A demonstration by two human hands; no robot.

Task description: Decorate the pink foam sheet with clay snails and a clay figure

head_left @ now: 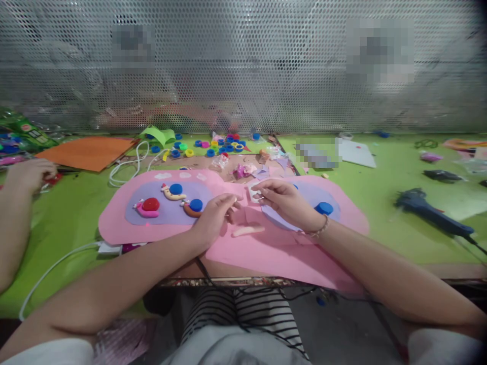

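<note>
My left hand [218,215] is closed in a pinch over the pink sheet; a tiny pale bit shows at its fingertips, too small to name. Beside it, the fingers of my right hand [291,200] are pinched at a small white piece [253,192]. Below both hands, a cream strip that looks like modelling clay [248,230] lies on the pink paper [258,253]. To the left, clay snails with bottle-cap shells sit on a purple oval [133,203]: a pink snail [147,208], a cream snail [174,192] and a brown snail [193,208]. A blue cap [324,208] lies right of my right hand.
Several coloured bottle caps [211,152] lie at the back against the mesh screen [243,66]. A glue gun [433,213] rests on the right. Orange paper [89,153], a white cable [57,263] and another person's hand [28,175] are on the left.
</note>
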